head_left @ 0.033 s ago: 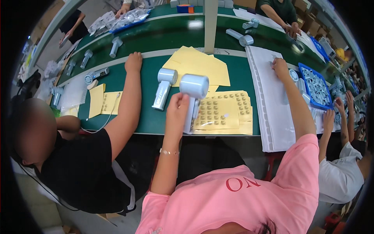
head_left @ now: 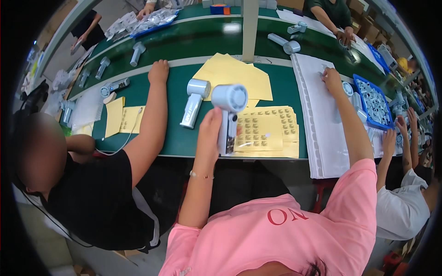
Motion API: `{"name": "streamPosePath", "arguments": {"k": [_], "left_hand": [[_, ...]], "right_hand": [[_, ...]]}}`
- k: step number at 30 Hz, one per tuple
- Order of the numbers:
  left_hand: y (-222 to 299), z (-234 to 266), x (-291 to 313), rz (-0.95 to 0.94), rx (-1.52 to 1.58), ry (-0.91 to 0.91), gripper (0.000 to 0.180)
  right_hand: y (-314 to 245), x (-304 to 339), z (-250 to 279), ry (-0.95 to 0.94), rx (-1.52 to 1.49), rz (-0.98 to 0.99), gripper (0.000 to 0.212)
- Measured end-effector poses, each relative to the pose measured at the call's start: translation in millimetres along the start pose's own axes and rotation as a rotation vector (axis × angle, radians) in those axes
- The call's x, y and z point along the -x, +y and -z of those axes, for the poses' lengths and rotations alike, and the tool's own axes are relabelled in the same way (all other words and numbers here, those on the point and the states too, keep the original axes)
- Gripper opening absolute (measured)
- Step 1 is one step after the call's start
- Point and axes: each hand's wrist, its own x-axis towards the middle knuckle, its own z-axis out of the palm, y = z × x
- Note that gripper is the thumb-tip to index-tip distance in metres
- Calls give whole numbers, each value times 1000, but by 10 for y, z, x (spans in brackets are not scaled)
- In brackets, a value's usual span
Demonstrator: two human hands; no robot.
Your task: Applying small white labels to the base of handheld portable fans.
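My left hand (head_left: 211, 129) is wrapped round the handle of a light blue handheld fan (head_left: 229, 98), held up over the table's front part. Its round head points to the right, showing the vented end, and dark controls show along the handle. A second light blue fan (head_left: 195, 105) lies just left of it. Beneath and beside the held fan are yellow sticker sheets (head_left: 264, 133) with rows of small dark labels. On a stack of white sheets (head_left: 317, 133), my right hand (head_left: 330, 79) has its fingers pinched together near a small grey piece; what they hold is unclear.
Plain yellow sheets (head_left: 232, 76) lie behind the fans. A blue tray (head_left: 374, 103) of small round parts stands at right. A post (head_left: 249, 32) rises at the table's back edge. The left neighbour's arm (head_left: 155, 110) reaches across the table. Other fans lie on the green belt (head_left: 179, 43).
The fan in my left hand has turned, bringing its vented end and the control side of its handle more into view. My right hand stays at the white sheets.
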Motion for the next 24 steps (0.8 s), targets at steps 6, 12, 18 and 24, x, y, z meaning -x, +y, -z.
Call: {"name": "streamPosePath", "arguments": {"k": [6, 12, 18, 24], "left_hand": [[-71, -111, -123, 214, 357, -156, 58], [-169, -242, 4, 390, 847, -100, 47], [-301, -393, 165, 503, 911, -112, 48], [-278, -522, 296, 448, 859, -108, 41]], "right_hand": [[-934, 756, 787, 45, -702, 20, 8], [-2101, 2750, 1275, -238, -1360, 58, 7], [-2426, 2777, 1023, -468, -1465, -123, 13], [-2572, 2678, 1031, -273, -1382, 3, 13]]}}
